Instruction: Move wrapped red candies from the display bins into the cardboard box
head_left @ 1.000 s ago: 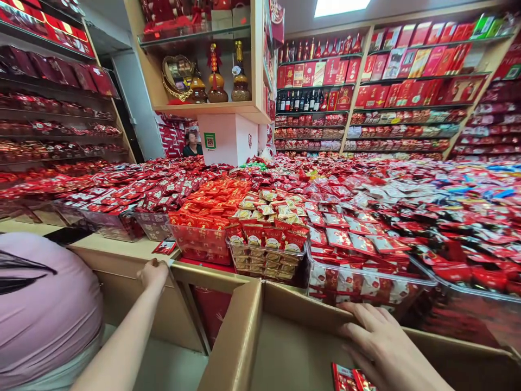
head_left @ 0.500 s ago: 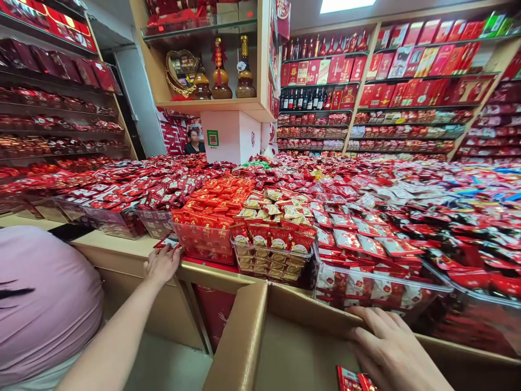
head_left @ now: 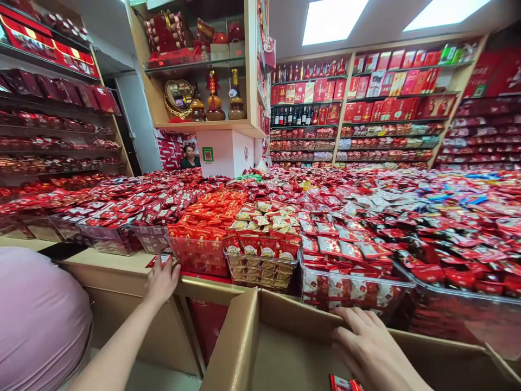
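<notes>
My left hand (head_left: 161,281) is at the front edge of the counter, fingers a little apart, fingertips against a small red candy packet (head_left: 158,262) that lies flat there. Just right of it stands a clear bin of orange-red packets (head_left: 198,255). My right hand (head_left: 362,338) grips the near-side cardboard box (head_left: 299,317) by its far wall, fingers over the rim and thumb on the inner side. Inside the box, below that hand, a few red packets (head_left: 344,383) show, cut off by the frame's bottom edge.
Clear bins heaped with wrapped sweets, such as the durian sweets (head_left: 262,260) and red-and-white packets (head_left: 345,285), line the counter. A person in a pink top (head_left: 40,315) is close at left. Another person (head_left: 190,156) is behind the counter. A shelf unit (head_left: 211,127) juts overhead.
The view has tilted up and shifted slightly, so the counter sits lower in the picture. My left hand stays by the packet, my right hand on the box wall.
</notes>
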### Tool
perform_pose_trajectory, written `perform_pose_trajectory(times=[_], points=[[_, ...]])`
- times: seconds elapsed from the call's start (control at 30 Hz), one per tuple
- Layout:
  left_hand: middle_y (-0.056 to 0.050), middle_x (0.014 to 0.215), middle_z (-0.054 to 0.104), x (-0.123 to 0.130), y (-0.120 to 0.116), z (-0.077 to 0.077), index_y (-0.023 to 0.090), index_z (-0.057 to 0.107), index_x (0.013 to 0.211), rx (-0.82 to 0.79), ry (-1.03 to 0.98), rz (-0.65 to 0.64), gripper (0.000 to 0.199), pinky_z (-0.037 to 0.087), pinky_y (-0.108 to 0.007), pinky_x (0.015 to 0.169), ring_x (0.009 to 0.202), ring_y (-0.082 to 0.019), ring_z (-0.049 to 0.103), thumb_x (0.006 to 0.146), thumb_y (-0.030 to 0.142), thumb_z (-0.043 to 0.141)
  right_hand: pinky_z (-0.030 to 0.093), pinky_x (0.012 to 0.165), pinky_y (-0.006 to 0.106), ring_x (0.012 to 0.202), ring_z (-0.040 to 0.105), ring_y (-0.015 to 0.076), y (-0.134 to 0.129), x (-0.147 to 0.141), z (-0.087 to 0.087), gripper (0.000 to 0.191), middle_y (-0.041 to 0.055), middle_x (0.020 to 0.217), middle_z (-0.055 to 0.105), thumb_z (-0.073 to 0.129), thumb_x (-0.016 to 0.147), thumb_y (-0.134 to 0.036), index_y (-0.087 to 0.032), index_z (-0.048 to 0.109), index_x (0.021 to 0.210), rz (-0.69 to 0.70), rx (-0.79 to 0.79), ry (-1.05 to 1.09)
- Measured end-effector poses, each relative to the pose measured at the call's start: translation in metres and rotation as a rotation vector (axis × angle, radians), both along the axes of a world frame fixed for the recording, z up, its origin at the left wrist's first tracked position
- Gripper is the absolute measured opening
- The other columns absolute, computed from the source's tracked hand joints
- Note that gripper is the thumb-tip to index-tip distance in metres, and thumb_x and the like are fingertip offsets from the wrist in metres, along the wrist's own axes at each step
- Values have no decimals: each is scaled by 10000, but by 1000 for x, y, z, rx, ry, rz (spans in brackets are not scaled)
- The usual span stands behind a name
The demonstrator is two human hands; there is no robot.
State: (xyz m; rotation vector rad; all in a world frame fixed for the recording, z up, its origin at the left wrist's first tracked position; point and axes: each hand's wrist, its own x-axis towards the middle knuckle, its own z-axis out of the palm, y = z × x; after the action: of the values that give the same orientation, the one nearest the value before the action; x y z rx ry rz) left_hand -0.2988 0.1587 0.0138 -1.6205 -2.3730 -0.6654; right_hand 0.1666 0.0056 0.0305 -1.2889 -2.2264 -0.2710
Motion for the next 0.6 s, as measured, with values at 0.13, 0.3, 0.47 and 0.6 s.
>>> perform_pose_trajectory(times=[0.13, 0.3, 0.47, 0.6], points=[[-102, 1378, 246, 16, -11, -7, 175, 350, 1237, 77, 40, -57, 440, 290, -505, 942, 1212, -289, 294, 835, 327, 449, 333, 733, 360, 881, 458, 223, 0, -1, -4, 154, 59, 1014, 559, 460, 725, -129, -217, 582, 690, -12, 75, 26], [-96, 1313, 366, 8, -5, -12, 165, 417, 1187, 36, 22, -87, 395, 288, -511, 940, 1183, -276, 348, 823, 305, 480, 351, 730, 370, 855, 469, 228, 1, 1, 0, 85, 58, 1024, 570, 545, 656, -141, -215, 588, 661, -33, -7, -26], [-85, 1257, 432, 4, 4, -8, 169, 460, 1143, 27, -27, -82, 359, 312, -508, 918, 1128, -261, 412, 814, 310, 494, 372, 733, 372, 865, 488, 231, 3, 1, 0, 82, 63, 1027, 582, 562, 649, -123, -200, 586, 637, -59, 35, -35], [-100, 1188, 459, 29, -10, 7, 138, 508, 1045, 160, -39, -111, 288, 312, -527, 895, 1112, -282, 403, 796, 282, 503, 356, 848, 392, 1029, 455, 241, -1, -12, -24, 188, 71, 1098, 569, 488, 754, -128, -219, 594, 880, 114, 347, -46]])
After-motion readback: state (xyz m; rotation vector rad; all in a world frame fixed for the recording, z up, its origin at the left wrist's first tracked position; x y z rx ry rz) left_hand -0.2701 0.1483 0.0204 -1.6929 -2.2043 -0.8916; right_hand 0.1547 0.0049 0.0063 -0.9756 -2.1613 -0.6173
